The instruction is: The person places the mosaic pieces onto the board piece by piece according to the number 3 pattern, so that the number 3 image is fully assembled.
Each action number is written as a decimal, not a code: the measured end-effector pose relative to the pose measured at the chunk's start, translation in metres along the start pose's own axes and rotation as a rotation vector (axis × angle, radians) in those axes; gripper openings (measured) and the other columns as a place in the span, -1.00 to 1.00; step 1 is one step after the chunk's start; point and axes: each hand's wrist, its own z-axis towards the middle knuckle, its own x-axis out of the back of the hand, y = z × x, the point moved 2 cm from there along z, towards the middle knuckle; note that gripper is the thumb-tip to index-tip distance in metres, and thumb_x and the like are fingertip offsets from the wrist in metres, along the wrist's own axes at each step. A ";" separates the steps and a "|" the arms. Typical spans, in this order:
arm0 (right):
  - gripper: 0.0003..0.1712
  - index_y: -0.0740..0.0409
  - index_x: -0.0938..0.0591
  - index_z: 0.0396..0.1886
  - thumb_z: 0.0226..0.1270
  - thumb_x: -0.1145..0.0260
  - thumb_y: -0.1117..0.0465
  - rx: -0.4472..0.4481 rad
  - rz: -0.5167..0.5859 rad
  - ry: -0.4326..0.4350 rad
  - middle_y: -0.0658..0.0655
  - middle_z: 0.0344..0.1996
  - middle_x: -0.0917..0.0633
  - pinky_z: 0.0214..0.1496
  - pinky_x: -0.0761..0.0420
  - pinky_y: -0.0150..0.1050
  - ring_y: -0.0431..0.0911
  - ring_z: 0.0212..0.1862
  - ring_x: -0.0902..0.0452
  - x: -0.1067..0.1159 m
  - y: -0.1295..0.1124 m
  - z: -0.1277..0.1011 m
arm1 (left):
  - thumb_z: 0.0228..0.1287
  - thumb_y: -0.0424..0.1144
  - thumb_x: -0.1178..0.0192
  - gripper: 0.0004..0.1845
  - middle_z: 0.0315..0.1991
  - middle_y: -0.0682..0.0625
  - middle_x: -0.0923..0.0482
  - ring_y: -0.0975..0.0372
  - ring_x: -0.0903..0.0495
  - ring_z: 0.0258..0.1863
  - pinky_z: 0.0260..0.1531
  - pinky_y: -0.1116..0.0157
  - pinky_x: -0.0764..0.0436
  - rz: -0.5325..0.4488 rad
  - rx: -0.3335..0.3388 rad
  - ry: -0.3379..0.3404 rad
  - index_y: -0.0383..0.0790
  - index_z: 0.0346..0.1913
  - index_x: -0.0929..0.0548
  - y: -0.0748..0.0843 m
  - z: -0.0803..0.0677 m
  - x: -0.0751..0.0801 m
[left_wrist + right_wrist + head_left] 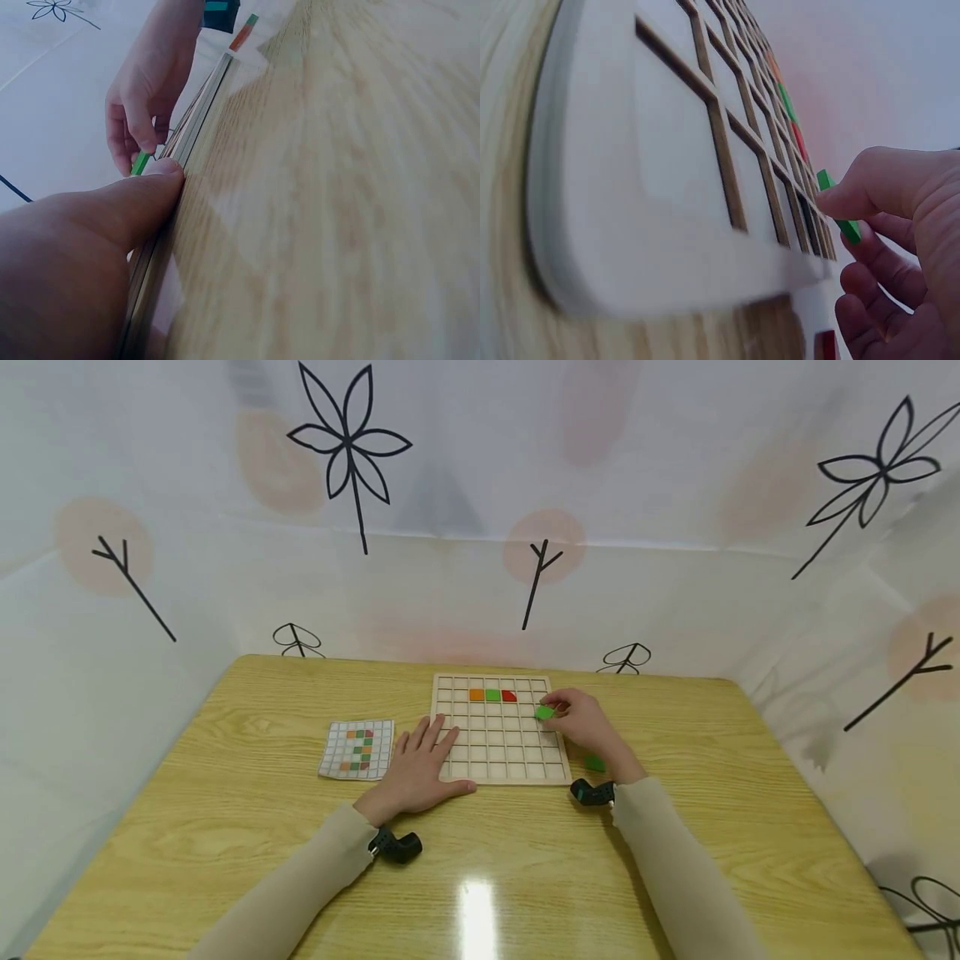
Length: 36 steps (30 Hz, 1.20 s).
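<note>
Pinching a green tile (544,712) over the right side of the wooden grid board (498,752), the right hand (585,722) has its fingers curled round it. The left hand (417,767) lies flat, fingers straight, on the board's left edge. A pattern card (357,749) rests just left on the worktop (225,802)

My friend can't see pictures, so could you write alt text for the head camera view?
A person's right hand pinches a green tile over a wooden grid board holding orange, green and red tiles, while the left hand rests flat on the board's edge.
</note>
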 end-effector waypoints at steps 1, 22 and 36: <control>-0.59 0.23 -0.66 0.10 0.23 -0.37 0.32 0.005 -0.004 -0.004 0.21 -0.04 -0.62 -0.09 -0.53 -0.06 0.07 -0.07 -0.50 -0.002 -0.002 0.001 | 0.28 0.42 -0.09 0.02 0.61 -0.17 0.26 -0.07 0.32 0.56 0.41 -0.20 0.20 0.000 -0.002 0.001 -0.12 0.60 -0.05 0.000 0.000 0.000; -0.64 0.19 -0.72 0.06 0.27 -0.28 0.38 0.063 0.007 -0.020 0.17 -0.01 -0.62 -0.18 -0.39 -0.12 0.02 -0.19 -0.40 -0.028 -0.018 0.014 | 0.27 0.45 -0.05 0.04 0.61 -0.17 0.25 -0.07 0.31 0.57 0.41 -0.20 0.18 0.019 -0.014 -0.003 -0.11 0.61 -0.03 -0.001 0.004 -0.004; -0.61 0.16 -0.73 0.09 0.31 -0.19 0.40 0.046 0.006 -0.042 0.20 -0.03 -0.58 -0.18 -0.33 -0.12 0.04 -0.20 -0.33 -0.035 -0.021 0.022 | 0.27 0.48 -0.01 0.05 0.61 -0.14 0.31 -0.05 0.33 0.57 0.42 -0.19 0.19 0.021 0.001 -0.013 -0.08 0.62 0.01 -0.005 0.004 -0.006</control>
